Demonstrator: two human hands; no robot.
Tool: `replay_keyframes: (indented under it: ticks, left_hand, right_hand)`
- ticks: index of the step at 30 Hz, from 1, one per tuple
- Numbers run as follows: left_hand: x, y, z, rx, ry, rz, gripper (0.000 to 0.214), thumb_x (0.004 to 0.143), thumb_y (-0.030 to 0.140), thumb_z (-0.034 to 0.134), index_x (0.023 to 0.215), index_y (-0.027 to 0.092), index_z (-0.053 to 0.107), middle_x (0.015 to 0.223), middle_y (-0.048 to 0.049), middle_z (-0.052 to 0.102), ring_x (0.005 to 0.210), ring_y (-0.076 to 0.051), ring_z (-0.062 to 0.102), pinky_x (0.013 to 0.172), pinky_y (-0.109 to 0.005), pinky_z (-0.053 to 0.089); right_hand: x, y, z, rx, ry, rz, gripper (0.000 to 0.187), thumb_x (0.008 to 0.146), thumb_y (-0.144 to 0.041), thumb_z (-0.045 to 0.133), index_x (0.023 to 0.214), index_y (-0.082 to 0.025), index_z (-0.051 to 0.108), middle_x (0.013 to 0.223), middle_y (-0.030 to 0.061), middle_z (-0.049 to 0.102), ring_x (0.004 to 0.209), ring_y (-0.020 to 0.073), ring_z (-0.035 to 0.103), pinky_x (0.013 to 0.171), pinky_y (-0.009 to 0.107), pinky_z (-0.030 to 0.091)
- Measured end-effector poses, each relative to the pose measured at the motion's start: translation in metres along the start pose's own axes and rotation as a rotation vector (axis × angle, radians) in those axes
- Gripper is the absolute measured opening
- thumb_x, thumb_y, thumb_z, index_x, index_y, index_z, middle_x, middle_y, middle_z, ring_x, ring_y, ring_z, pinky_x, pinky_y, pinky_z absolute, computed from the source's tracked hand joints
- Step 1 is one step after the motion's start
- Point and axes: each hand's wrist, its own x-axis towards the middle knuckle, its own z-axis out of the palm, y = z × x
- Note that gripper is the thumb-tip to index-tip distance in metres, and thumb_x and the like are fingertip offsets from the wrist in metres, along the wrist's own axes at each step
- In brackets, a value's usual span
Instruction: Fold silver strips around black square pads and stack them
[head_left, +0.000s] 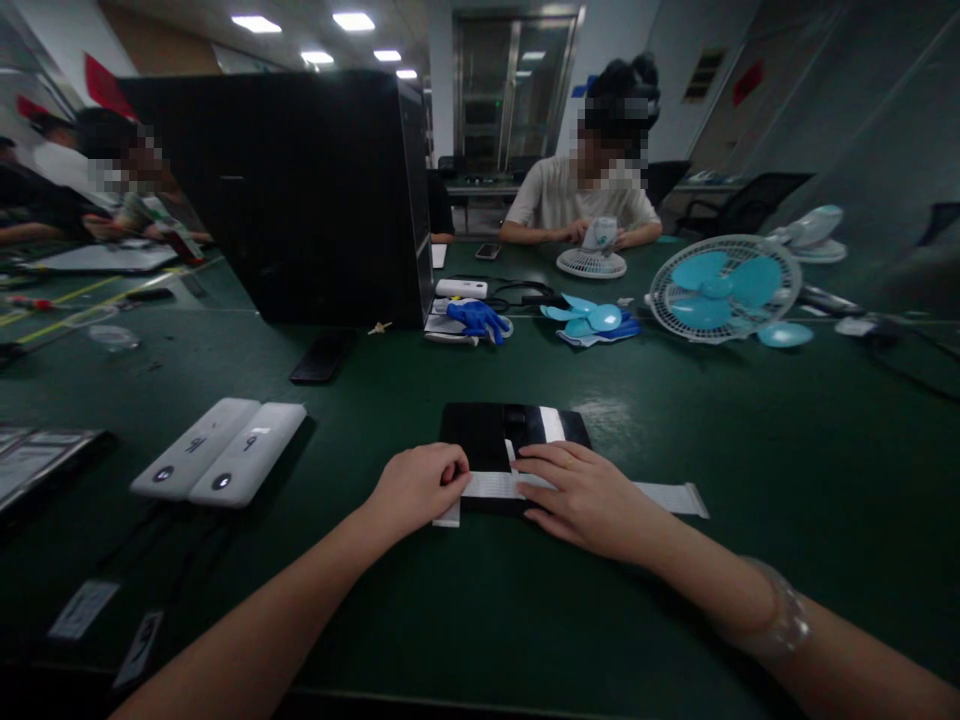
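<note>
A flat black rectangular item [487,432] with a white stripe lies on the green table [750,470] in front of me. A white ribbon-like strip [667,497] runs across its near edge and out to the right. My left hand [417,487] is curled closed, pinching the strip's left end. My right hand [585,495] lies over the strip with fingers extended and pressed down on it.
Two white oblong devices [221,452] lie to the left, a black phone [321,358] beyond them. A big black box [300,190] stands at the back. Blue gloves [480,318], loose fan blades [592,320] and a caged fan [724,288] lie behind. A person sits opposite holding a fan part; others sit far left.
</note>
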Motion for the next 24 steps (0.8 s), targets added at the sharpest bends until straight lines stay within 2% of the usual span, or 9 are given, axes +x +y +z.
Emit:
replay_keyframes:
  ticks: [4, 8, 12, 15, 17, 20, 24]
  left_hand:
    - [-0.001, 0.001, -0.001, 0.014, 0.03, 0.019, 0.016, 0.086, 0.036, 0.054, 0.088, 0.024, 0.064, 0.073, 0.0016, 0.058, 0.065, -0.014, 0.052, 0.055, -0.025, 0.032]
    - [-0.001, 0.004, -0.005, -0.013, 0.064, -0.022, 0.021, 0.088, 0.04, 0.051, 0.089, 0.024, 0.064, 0.073, 0.0014, 0.059, 0.064, -0.014, 0.053, 0.054, -0.025, 0.031]
    - [-0.001, 0.004, -0.008, -0.124, 0.138, -0.045, 0.031, 0.092, 0.045, 0.043, 0.09, 0.022, 0.064, 0.078, 0.0001, 0.063, 0.068, -0.016, 0.056, 0.058, -0.027, 0.036]
    - [0.0, -0.001, -0.007, -0.252, 0.193, -0.063, 0.035, 0.094, 0.046, 0.04, 0.089, 0.021, 0.063, 0.082, -0.0012, 0.065, 0.073, -0.017, 0.057, 0.062, -0.027, 0.039]
    - [0.002, -0.006, -0.006, -0.324, 0.237, -0.087, 0.037, 0.094, 0.047, 0.039, 0.088, 0.02, 0.063, 0.08, -0.0011, 0.063, 0.072, -0.017, 0.057, 0.063, -0.027, 0.04]
    - [0.005, -0.012, -0.004, -0.427, 0.283, -0.12, 0.04, 0.094, 0.05, 0.036, 0.086, 0.019, 0.061, 0.074, 0.0003, 0.059, 0.066, -0.015, 0.054, 0.058, -0.025, 0.038]
    - [0.007, -0.016, -0.003, -0.508, 0.319, -0.124, 0.041, 0.094, 0.05, 0.035, 0.082, 0.019, 0.059, 0.07, 0.0011, 0.055, 0.064, -0.014, 0.052, 0.057, -0.024, 0.038]
  right_hand:
    - [-0.001, -0.001, 0.001, -0.008, 0.004, -0.015, 0.032, 0.093, -0.032, 0.049, 0.117, -0.019, 0.065, 0.119, 0.0083, 0.062, 0.115, 0.0234, 0.051, 0.1, 0.043, 0.039]
    - [-0.002, 0.0, 0.001, 0.048, 0.022, -0.027, 0.041, 0.092, -0.029, 0.048, 0.131, -0.02, 0.054, 0.125, 0.0075, 0.06, 0.119, 0.0219, 0.05, 0.103, 0.045, 0.036]
    - [-0.002, -0.001, 0.0, 0.109, -0.007, -0.03, 0.043, 0.091, -0.033, 0.048, 0.132, -0.02, 0.054, 0.119, 0.0084, 0.063, 0.118, 0.0217, 0.052, 0.104, 0.046, 0.034]
    - [-0.003, 0.002, -0.002, 0.134, -0.012, -0.041, 0.047, 0.091, -0.037, 0.049, 0.135, -0.021, 0.051, 0.123, 0.0077, 0.062, 0.121, 0.0225, 0.05, 0.105, 0.048, 0.033]
    - [-0.005, 0.007, -0.003, 0.146, -0.003, -0.02, 0.053, 0.09, -0.042, 0.051, 0.14, -0.024, 0.045, 0.133, 0.0067, 0.055, 0.126, 0.0236, 0.045, 0.107, 0.049, 0.032]
    - [-0.01, 0.019, -0.001, 0.153, -0.007, 0.075, 0.073, 0.086, -0.052, 0.055, 0.149, -0.025, 0.03, 0.148, 0.0075, 0.036, 0.135, 0.0274, 0.034, 0.111, 0.051, 0.026]
    - [-0.018, 0.034, 0.005, 0.185, -0.112, 0.172, 0.093, 0.081, -0.065, 0.053, 0.153, -0.019, 0.015, 0.152, 0.0117, 0.026, 0.138, 0.0323, 0.024, 0.112, 0.055, 0.021]
